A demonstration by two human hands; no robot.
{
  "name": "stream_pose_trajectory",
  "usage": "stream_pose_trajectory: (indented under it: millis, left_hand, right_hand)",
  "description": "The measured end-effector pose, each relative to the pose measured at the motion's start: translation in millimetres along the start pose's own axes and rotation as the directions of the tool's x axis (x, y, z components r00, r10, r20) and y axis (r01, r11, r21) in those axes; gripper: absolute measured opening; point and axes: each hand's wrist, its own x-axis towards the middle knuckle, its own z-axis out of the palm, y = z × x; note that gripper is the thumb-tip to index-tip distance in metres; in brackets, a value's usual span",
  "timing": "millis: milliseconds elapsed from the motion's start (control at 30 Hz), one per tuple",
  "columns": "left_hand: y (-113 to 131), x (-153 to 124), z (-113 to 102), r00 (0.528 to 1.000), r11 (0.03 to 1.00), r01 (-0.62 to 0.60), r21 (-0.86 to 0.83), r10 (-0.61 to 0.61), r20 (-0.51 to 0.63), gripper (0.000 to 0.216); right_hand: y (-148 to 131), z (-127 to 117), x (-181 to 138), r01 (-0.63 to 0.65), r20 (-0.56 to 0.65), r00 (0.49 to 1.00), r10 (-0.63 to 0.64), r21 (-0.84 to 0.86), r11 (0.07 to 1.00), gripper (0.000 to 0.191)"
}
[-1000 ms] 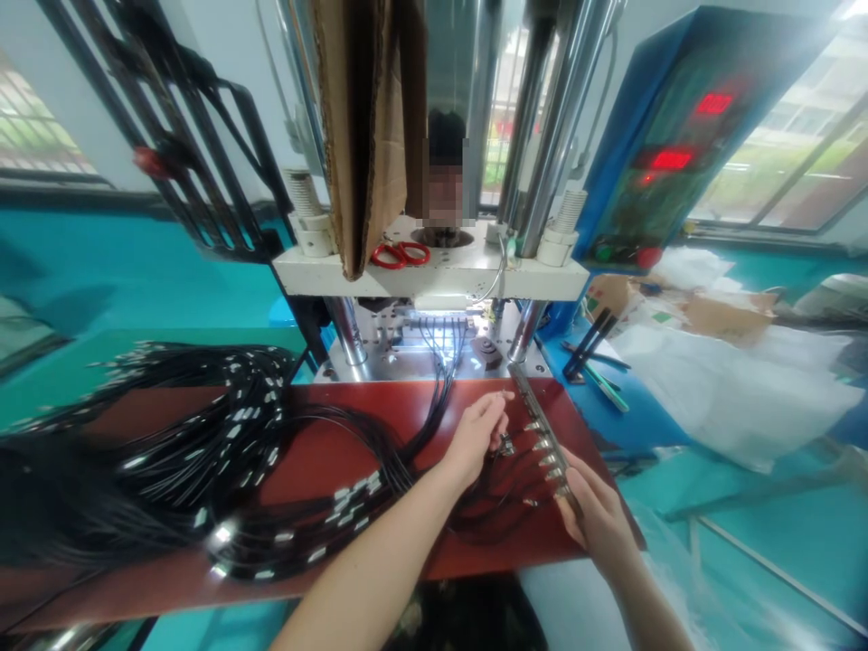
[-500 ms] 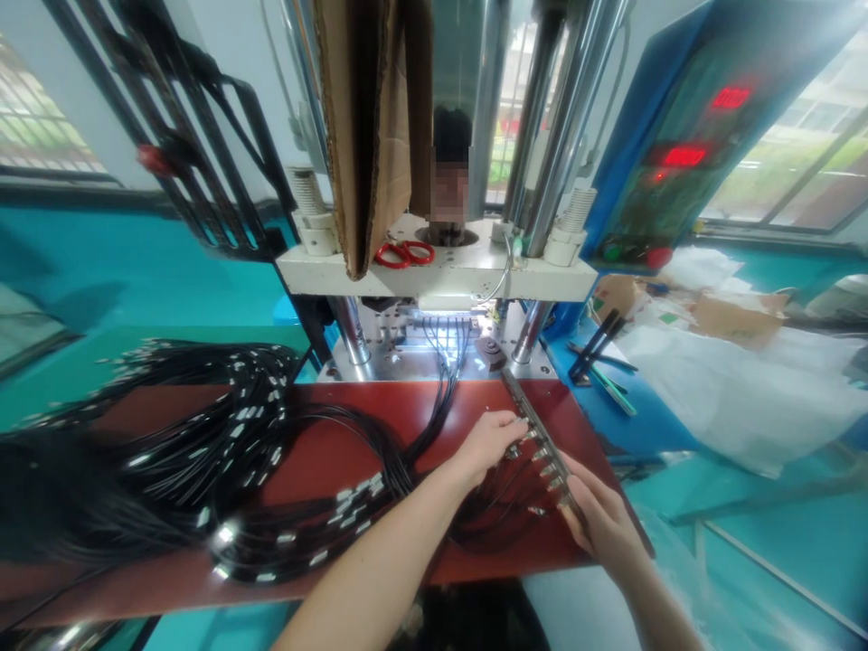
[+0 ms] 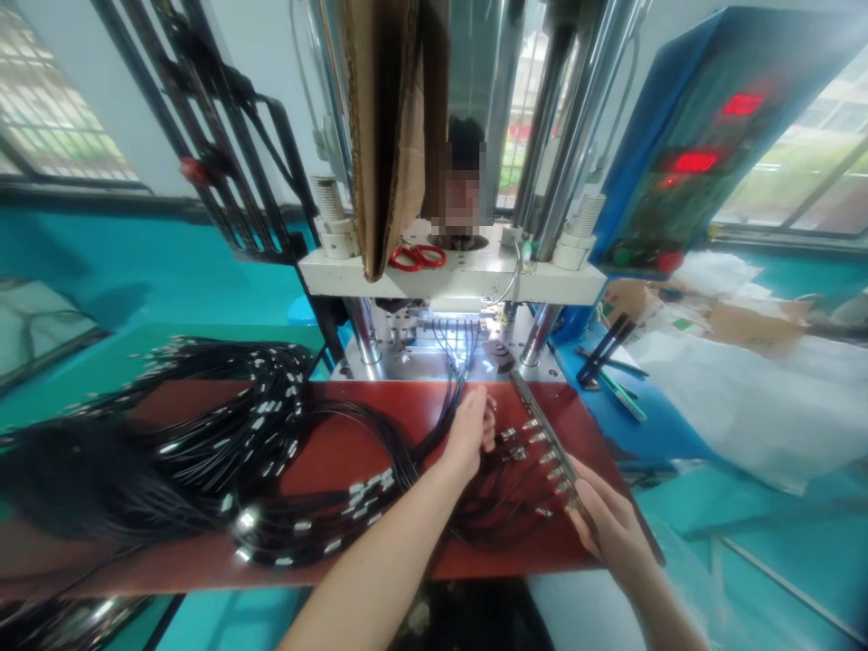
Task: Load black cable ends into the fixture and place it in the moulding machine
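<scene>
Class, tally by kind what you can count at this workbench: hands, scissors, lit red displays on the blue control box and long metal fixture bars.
Bare hands: 2, left hand and right hand
Red-handled scissors: 1
Lit red displays: 2
Long metal fixture bar: 1
Total: 6

Cable bundle (image 3: 203, 452) left on the bench top (image 3: 380, 425), connector bar (image 3: 549, 443) right, press (image 3: 448, 271) behind, scissors (image 3: 417, 258) on it.
</scene>
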Motion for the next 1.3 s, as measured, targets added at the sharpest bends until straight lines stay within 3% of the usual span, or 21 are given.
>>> stream_pose_trajectory:
  millis: [67, 133, 333, 533, 667, 767, 933, 1033, 1067, 1133, 1300]
  left_hand:
    - [-1, -1, 1, 0.993, 0.992, 0.108, -0.071, -0.104, 0.057, 0.035]
    - [-6, -2, 2, 0.989, 0.993, 0.111, -0.036, -0.107, 0.102, 0.029]
    - [-17, 0, 2, 0.996, 0.961, -0.069, 0.269, 0.053, 0.069, 0.022]
    - [-23, 8, 0, 0.975, 0.888, -0.217, 0.406, 0.214, 0.055, 0.022]
    - [-24, 9, 0, 0.953, 0.81, -0.3, 0.504, 0.281, 0.115, 0.023]
    - [-21, 5, 0, 0.921, 0.71, -0.38, 0.593, 0.348, 0.173, 0.021]
    - [-16, -3, -3, 0.826, 0.382, -0.514, 0.768, 0.464, 0.321, 0.016]
    - [-15, -3, -4, 0.796, 0.233, -0.528, 0.817, 0.471, 0.38, 0.022]
    - [-15, -2, -4, 0.799, 0.23, -0.522, 0.821, 0.468, 0.377, 0.024]
    - [-17, 1, -4, 0.83, 0.319, -0.495, 0.808, 0.447, 0.333, 0.028]
    - [-23, 15, 0, 0.942, 0.708, -0.335, 0.622, 0.271, 0.198, 0.031]
  right_hand:
    - [0, 0, 0, 0.02, 0.017, 1.0, -0.02, -0.006, 1.0, 0.057]
    - [-1, 0, 0, 0.036, 0.048, 0.998, -0.037, 0.01, 0.999, 0.056]
    - [-6, -1, -1, -0.013, 0.07, 0.998, 0.011, 0.03, 0.999, 0.052]
    - [-5, 2, 0, -0.085, -0.007, 0.996, 0.086, 0.075, 0.994, 0.05]
    - [-3, 2, 1, -0.092, 0.002, 0.996, 0.092, 0.075, 0.993, 0.051]
    - [-5, 2, 1, -0.113, 0.0, 0.994, 0.114, 0.078, 0.99, 0.049]
    - [-4, 2, 0, -0.102, -0.039, 0.994, 0.105, 0.081, 0.991, 0.048]
    - [-3, 2, 0, -0.095, -0.032, 0.995, 0.097, 0.068, 0.993, 0.049]
    - [-3, 1, 0, -0.093, -0.03, 0.995, 0.095, 0.059, 0.994, 0.05]
    - [-3, 1, 0, -0.093, -0.029, 0.995, 0.094, 0.042, 0.995, 0.052]
    - [-3, 0, 0, -0.094, 0.002, 0.996, 0.094, 0.051, 0.994, 0.048]
